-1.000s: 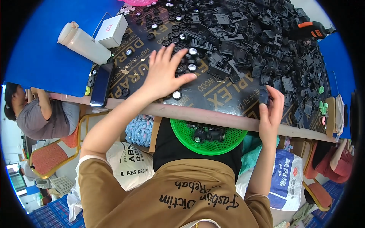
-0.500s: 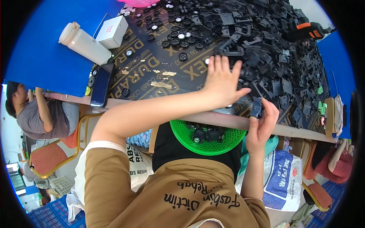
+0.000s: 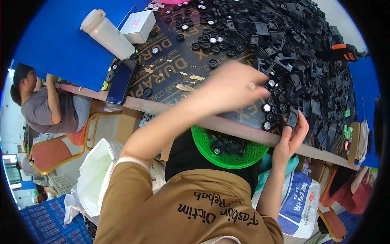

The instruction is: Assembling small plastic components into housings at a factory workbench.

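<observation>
Left hand: blurred, fingers curled near thumb; cannot tell whether anything is pinched. Right hand: thumb and fingertips pinching dark plastic part. Between hands, closer to right: loose black wheels, some with silvery hubs, nearest ones close to table edge. Bodyward of left hand: green basket holding black pieces. Beyond right hand: black heap. Risks: careless left-hand sweep could tip wheels over edge; slack right-hand pinch could lose part among look-alikes.
</observation>
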Demonstrator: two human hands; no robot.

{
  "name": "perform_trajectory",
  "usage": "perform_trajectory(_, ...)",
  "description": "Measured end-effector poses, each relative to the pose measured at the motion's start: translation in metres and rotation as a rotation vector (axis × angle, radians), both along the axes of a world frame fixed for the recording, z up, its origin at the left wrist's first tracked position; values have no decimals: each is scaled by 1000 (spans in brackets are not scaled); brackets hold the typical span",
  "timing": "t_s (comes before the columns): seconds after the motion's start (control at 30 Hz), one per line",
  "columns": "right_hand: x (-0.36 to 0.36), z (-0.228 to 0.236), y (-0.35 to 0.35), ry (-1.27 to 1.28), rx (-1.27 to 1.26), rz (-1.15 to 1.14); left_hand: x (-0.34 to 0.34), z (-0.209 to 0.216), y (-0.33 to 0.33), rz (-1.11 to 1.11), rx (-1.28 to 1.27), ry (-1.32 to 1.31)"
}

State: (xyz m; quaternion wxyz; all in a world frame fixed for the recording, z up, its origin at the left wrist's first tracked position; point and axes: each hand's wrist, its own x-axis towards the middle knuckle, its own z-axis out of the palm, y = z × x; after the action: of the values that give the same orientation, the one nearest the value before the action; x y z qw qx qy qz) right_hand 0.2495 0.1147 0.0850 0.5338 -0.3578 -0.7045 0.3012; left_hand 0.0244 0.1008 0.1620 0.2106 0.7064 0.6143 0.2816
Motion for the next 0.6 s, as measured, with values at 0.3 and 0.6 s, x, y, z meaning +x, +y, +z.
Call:
perform_trajectory(0.3, -7, 0, 1, 15, 49, 62, -126, -63, -133, 613, -132, 548)
perform_trajectory(0.6, -7, 0, 0, -32, 118, 54, -171, -89, -44, 778, 118, 535)
